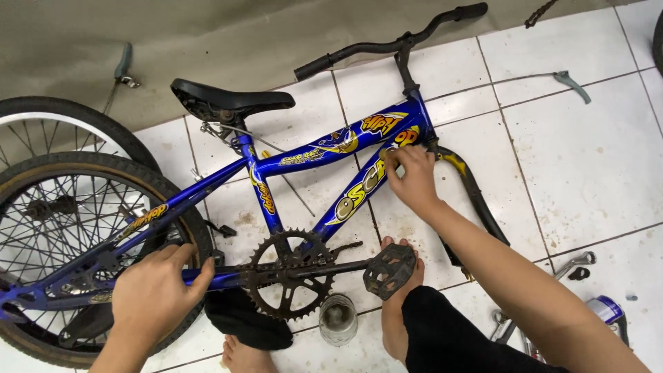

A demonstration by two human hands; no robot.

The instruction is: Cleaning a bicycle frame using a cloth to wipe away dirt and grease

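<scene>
blue kids' bike frame [304, 155] lying on its side on white floor tiles [587, 159], front wheel off, fork [476, 200] bare. left hand [155, 293] wrapped around the chainstay [214, 278] just behind the crank, fingers curled over the tube, thumb toward the chainring [290, 276]. right hand [414, 179] up at the top of the down tube [366, 186] near the head tube, fingers bent and pressed on the yellow decal; can't tell if it's pinching anything. rear wheel [69, 242] in the frame at left, a second loose wheel [48, 124] behind it. black saddle [224, 100] and handlebar [394, 41] both mounted. pedal [390, 269] on the crank arm sits over the person's bare foot [397, 304]. small glass jar [338, 319] on the floor just below the chainring. spanners [573, 266] and a spray can [608, 311] at right, near the right forearm. brake lever with cable [570, 81] lying well apart, upper right.
</scene>
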